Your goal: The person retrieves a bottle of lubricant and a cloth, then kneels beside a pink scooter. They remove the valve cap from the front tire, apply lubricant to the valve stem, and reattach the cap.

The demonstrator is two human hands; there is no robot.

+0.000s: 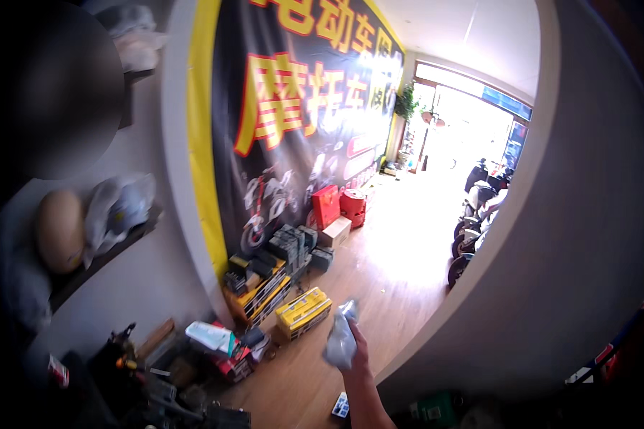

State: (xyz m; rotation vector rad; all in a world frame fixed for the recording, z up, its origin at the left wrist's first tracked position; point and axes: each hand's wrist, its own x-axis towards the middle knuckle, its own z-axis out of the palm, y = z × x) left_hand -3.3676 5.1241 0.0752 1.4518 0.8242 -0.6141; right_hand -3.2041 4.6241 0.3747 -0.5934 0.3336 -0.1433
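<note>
My right hand (pixel 359 347) reaches up from the lower edge, closed on a crumpled, pale grey-blue plastic bag (pixel 338 336); what is inside cannot be made out. Behind and left of the bag, a yellow box (pixel 300 313) lies on the wooden floor (pixel 408 286). A small blue-and-white item (pixel 340 406) is low beside my forearm. My left hand is out of view.
Boxes and dark blocks (pixel 290 247) line the bannered wall, with red containers (pixel 325 207) beyond. Scooters (pixel 472 229) stand rightward, past a grey wall edge (pixel 508 286). Cluttered gear (pixel 143 372) fills the lower left, below shelved helmets (pixel 61 232). A bright doorway (pixel 458 129) is at the back.
</note>
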